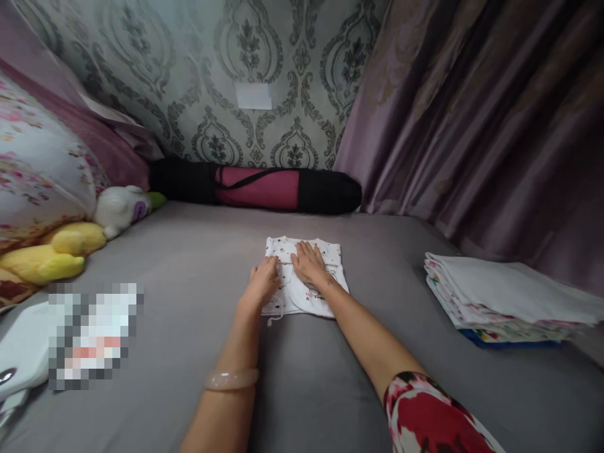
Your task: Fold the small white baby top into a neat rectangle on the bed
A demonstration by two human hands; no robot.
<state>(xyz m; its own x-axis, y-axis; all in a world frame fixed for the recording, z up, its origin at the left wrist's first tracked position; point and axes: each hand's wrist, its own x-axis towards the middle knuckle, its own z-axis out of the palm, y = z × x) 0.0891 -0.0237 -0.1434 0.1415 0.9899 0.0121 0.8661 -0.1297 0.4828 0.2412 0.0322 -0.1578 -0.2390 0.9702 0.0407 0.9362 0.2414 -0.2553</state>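
A small white folded garment (325, 305) with a printed pattern and some lettering lies on the grey bed sheet (189, 283). From its lower left edge hangs a thin white cord (275, 314). My right hand (309, 262) rests palm down on the garment's upper middle, its fingers stretched out flat. At the left edge, my left hand (264, 280) touches the cloth with its fingers extended and close together; part of that edge is hidden under it. A pale bangle (231, 379) circles my left forearm.
On the right sits a stack of folded cloths (509, 296). A black and maroon roll bag (264, 187) lies along the wall. Plush toys (61, 251) line the left side, and a white device (26, 343) lies near a blurred item (99, 333). Purple curtains (425, 126) hang at right.
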